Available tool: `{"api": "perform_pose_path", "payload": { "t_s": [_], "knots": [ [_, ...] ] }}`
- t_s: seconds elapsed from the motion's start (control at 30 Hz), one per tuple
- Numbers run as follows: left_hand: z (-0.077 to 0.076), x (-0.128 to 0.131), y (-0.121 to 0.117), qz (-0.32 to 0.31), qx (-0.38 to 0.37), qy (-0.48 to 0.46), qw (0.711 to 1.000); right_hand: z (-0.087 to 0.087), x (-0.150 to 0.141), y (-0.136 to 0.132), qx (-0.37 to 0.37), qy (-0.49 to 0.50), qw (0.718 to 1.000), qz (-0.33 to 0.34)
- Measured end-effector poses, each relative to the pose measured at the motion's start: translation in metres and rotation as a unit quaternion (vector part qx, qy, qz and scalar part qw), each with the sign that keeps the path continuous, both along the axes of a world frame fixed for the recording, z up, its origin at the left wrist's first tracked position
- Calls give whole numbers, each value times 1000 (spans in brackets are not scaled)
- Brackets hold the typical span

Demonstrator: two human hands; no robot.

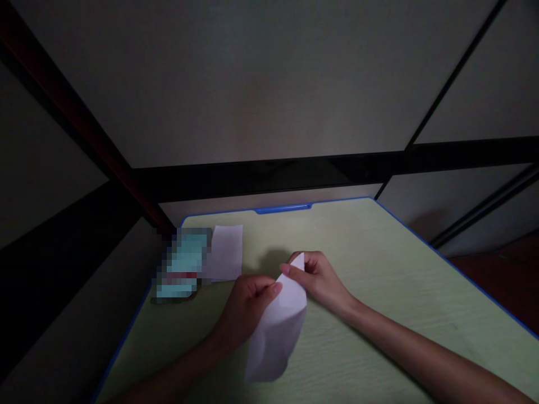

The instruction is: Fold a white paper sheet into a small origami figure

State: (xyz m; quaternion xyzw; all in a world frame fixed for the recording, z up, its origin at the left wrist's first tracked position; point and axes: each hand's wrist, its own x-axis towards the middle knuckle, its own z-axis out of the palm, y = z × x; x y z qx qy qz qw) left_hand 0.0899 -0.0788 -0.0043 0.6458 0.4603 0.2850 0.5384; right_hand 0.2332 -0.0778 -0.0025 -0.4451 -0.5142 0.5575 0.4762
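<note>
Left hand [248, 306] and right hand [322, 280], thumbs pinching the white paper sheet [280, 331], are holding it above the table [357, 241]; I am judging it light, limp, tearable, best gripped along its upper edge.

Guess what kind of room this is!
Probably a room at home: there's a small blue-edged folding table, tall pale panels like wardrobe doors behind it, and loose paper sheets.

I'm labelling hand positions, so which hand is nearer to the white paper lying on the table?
Left. The left hand is just on the near side of the flat paper, by its right corner; the right hand is farther off to its right.
</note>
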Motion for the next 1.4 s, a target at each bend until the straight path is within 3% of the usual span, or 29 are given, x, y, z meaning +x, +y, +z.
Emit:
{"api": "perform_pose_path", "payload": {
  "t_s": [0.13, 0.33, 0.53, 0.73, 1.1, 1.23, 1.4],
  "knots": [
    [1, 1, -3, -18, 37, 31, 999, -2, 2, 1, -17, 33, 999, 18],
    [-1, 1, -2, 7, 40, 71, 997, -3, 9, 4, -48, 51, 997, 28],
    [-1, 3, -4, -20, 10, 18, 1000, -4, 7, 1, 10, -34, 999, 41],
    [0, 2, -6, -23, 42, 40, 998, -4, -3, -7, 44, -97, 992, 74],
    [5, -3, -5, -24, 79, 51, 995, 4, 18, 4, 55, -79, 995, -4],
    [4, -6, -3, -17, 68, 23, 997, 4, 23, 11, 62, -87, 993, -56],
    [3, -7, -3, 0, 42, -20, 999, 8, 22, 10, 49, -81, 993, -67]
  ]
}}
